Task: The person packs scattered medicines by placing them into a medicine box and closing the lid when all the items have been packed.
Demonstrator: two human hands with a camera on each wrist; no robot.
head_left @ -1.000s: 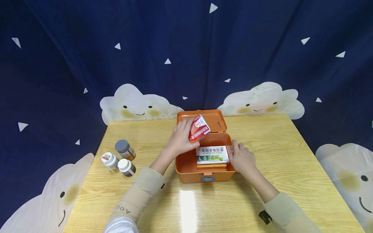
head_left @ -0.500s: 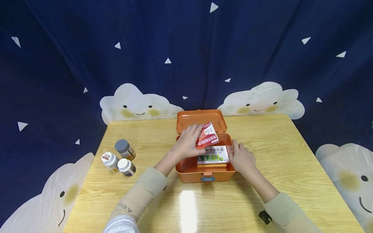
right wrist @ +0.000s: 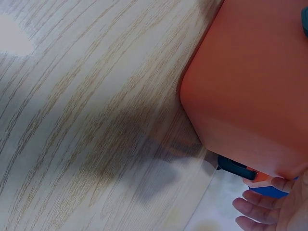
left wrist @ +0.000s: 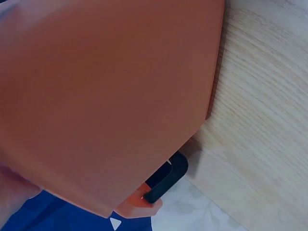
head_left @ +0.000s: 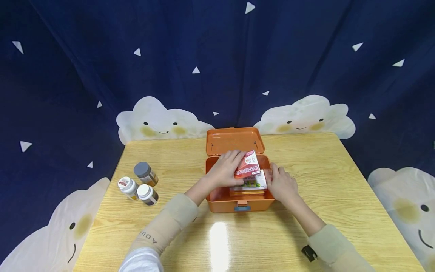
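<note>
My left hand (head_left: 225, 169) grips a red and white medicine box (head_left: 249, 165) above the open orange plastic case (head_left: 221, 206). It overlaps a white and green medicine box (head_left: 259, 183) that tops a stack inside the case. With the thumb over the rim and the fingers outside, my right hand (head_left: 283, 184) holds the case's right wall. In the left wrist view, the case wall (left wrist: 115, 96) hides most of my left hand (left wrist: 17, 192). The right wrist view shows my right hand's fingers (right wrist: 257, 210) beside the case's outer wall (right wrist: 250, 91).
Standing together at the table's left are a grey-capped bottle (head_left: 145, 173) and two white-capped bottles, one labelled on its lid (head_left: 127, 187), the other plain (head_left: 147, 194). The case's lid (head_left: 234, 140) lies tipped back toward the dark blue curtain (head_left: 224, 56). A dark latch (head_left: 242, 208) is at the front.
My left hand has moved right and nearer, carrying the red and white medicine box from beside the lid to over the stack in the case. My right hand has stayed at the rim.
</note>
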